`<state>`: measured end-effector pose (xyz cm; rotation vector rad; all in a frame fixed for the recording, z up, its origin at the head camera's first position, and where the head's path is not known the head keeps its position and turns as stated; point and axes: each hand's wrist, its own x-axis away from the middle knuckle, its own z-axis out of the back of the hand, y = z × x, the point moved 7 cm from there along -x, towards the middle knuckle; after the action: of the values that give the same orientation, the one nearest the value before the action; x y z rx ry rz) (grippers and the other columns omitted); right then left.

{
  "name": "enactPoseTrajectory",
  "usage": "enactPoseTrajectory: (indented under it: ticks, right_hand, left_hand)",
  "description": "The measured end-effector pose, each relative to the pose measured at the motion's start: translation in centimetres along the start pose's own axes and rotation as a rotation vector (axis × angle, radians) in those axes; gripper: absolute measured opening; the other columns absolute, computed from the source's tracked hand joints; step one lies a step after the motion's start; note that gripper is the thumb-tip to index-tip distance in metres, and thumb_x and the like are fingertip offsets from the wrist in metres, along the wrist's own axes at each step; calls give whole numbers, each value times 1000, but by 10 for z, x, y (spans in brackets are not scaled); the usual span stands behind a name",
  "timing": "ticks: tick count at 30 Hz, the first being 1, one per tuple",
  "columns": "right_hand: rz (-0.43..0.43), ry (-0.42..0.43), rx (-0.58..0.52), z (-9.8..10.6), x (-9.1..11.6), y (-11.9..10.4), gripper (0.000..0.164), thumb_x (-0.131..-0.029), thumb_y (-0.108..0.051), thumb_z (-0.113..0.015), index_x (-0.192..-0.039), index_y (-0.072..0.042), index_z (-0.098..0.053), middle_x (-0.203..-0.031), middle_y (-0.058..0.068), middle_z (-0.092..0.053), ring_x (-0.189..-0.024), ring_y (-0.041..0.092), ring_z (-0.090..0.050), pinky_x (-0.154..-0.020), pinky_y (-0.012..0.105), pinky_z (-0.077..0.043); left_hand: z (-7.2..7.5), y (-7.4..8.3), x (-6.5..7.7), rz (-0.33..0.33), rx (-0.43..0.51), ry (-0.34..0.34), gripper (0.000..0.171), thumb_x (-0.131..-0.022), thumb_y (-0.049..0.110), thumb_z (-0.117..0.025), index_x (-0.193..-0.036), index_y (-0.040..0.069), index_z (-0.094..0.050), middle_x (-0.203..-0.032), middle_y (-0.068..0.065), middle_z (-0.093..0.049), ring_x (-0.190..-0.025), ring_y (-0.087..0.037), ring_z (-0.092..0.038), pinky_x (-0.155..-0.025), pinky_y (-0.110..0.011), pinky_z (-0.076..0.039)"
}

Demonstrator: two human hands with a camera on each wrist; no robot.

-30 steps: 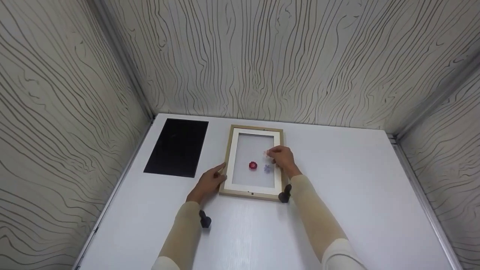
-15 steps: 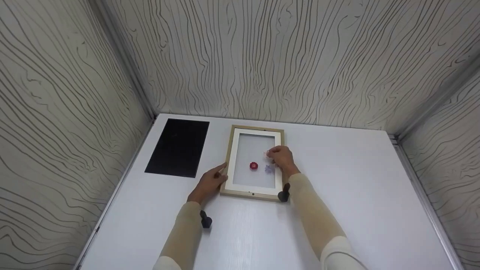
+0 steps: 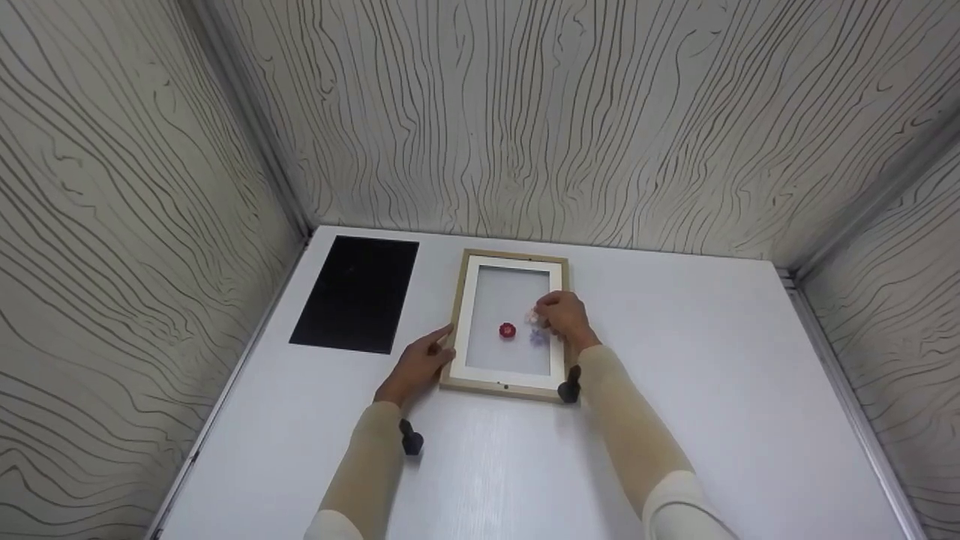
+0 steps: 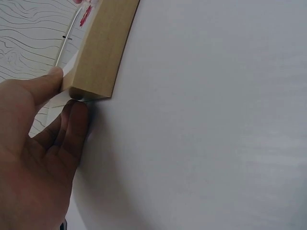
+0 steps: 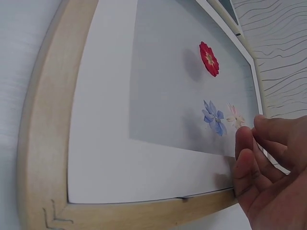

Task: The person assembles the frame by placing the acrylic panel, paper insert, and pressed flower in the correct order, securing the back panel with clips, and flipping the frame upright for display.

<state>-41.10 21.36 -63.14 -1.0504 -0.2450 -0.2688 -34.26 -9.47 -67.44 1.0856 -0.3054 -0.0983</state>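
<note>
A wooden picture frame (image 3: 456,300) with a white inner border lies on the white table. My left hand (image 3: 416,366) holds its left edge, thumb on top and fingertips low at the side, as the left wrist view shows. Over the right part of the pane, my right hand (image 3: 567,316) pinches a small pale pink flower (image 5: 235,115) between thumb and fingertips. Right beside it is a blue-violet flower (image 5: 213,118), while a red flower (image 3: 507,330) sits farther left on the pane. The fingertips hide part of the pale flower.
Left of the frame, a black rectangular sheet (image 3: 356,294) lies flat on the table (image 3: 712,360). Walls with a wood-grain pattern (image 3: 495,120) enclose the back and sides. A dark wrist device (image 3: 411,439) shows at the left forearm.
The pale pink flower has come slightly nearer to me, toward the blue-violet one, between my right fingertips. My left hand stays on the frame's edge.
</note>
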Motion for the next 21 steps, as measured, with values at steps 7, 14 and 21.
enactPoseTrajectory:
  ticks: [7, 14, 21]
  right_hand:
    - [92, 30, 48, 4, -5, -1, 24, -104, -17, -65, -122, -2, -73, -106, 11, -73, -78, 16, -68, -61, 24, -50]
    - [60, 34, 29, 6, -3, 0, 23, -105, -19, -65, -121, -5, -73, -109, 9, -71, -83, 16, -65, -67, 26, -51]
    - [64, 35, 32, 12, 3, -3, 23, -106, -20, -64, -120, -4, -73, -111, 10, -70, -84, 17, -65, -67, 27, -50]
  left_hand:
    - [0, 4, -1, -57, -33, -18, 58, -108, 32, -63, -163, 27, -45, -104, -5, -64, -86, -16, -57, -81, -33, -51]
    - [0, 3, -1, -30, -34, -8, 58, -108, 34, -63, -163, 30, -46, -109, -5, -62, -93, -17, -56, -86, -34, -49]
    - [0, 3, -2, -32, -40, -1, 57, -108, 34, -63, -162, 27, -47, -110, -6, -62, -93, -17, -56, -86, -36, -49]
